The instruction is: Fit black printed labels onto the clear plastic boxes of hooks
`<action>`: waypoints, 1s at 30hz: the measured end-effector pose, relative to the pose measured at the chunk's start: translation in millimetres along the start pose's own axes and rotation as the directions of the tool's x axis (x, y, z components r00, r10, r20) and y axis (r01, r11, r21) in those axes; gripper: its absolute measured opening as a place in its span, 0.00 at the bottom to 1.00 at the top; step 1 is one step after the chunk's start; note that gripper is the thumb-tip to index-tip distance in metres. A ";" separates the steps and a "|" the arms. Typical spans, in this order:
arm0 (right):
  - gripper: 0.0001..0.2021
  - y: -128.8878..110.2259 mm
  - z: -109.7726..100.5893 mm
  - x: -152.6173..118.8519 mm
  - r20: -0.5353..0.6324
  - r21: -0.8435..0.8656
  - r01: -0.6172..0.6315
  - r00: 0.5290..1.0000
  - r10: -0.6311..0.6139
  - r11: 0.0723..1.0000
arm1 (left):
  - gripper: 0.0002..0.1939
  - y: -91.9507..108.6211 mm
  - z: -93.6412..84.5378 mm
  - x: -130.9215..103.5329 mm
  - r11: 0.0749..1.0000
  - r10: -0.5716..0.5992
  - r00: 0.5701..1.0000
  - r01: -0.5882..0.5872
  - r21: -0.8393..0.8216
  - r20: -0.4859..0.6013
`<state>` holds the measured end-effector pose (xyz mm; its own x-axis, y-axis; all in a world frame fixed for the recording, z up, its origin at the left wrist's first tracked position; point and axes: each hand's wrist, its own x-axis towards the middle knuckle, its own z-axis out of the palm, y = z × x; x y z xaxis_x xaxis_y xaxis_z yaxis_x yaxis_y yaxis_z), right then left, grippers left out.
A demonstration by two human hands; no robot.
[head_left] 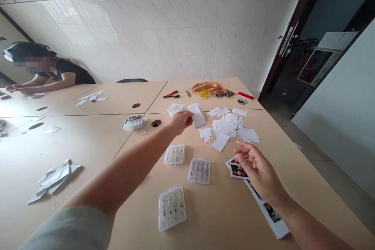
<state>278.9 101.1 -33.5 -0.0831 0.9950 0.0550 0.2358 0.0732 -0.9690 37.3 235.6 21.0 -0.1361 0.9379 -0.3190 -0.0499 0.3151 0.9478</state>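
Note:
My left hand is stretched out over the table, pinching a folded white paper card at its left edge. Loose white cards lie scattered just right of it. My right hand hovers above black printed cards fanned on the table; its fingers are partly curled and apart, holding nothing I can see. Between my forearms lie clear plastic cases with small skirted pieces, perhaps fishing lures: one with yellow pieces, one with grey pieces, and another case farther back.
Toward the back are red-handled pliers, a bundle of copper-coloured strands and a stack of clear cases. Folded paper strips lie at left. Holes such as this one pierce the table. Another person sits far left.

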 end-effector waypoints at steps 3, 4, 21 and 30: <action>0.27 0.3 0.3 -0.5 0.002 -0.017 -0.011 1.000 0.011 1.000 | 0.18 9.4 -1.2 41.2 0.989 -0.043 0.998 0.050 0.139 -0.054; 0.27 -0.2 0.7 -1.3 0.009 -0.028 -0.012 1.000 0.013 1.000 | 0.19 9.2 0.1 50.4 0.979 -0.052 0.996 0.064 0.192 -0.066; 0.21 4.4 0.1 3.5 -0.023 -0.207 0.170 0.984 -0.179 0.963 | 0.19 -2.4 17.1 58.3 0.384 0.316 0.947 -0.177 0.906 0.051; 0.17 19.7 -14.4 30.3 -0.090 -0.294 0.157 0.977 -0.191 0.943 | 0.17 -28.5 33.5 2.7 0.123 -0.010 0.872 -0.485 0.866 0.490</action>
<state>295.0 133.6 -47.5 -0.0390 0.9646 0.2607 0.4941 0.2454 -0.8341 71.5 234.1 -6.8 0.3668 0.8853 -0.2858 0.9164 -0.2910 0.2749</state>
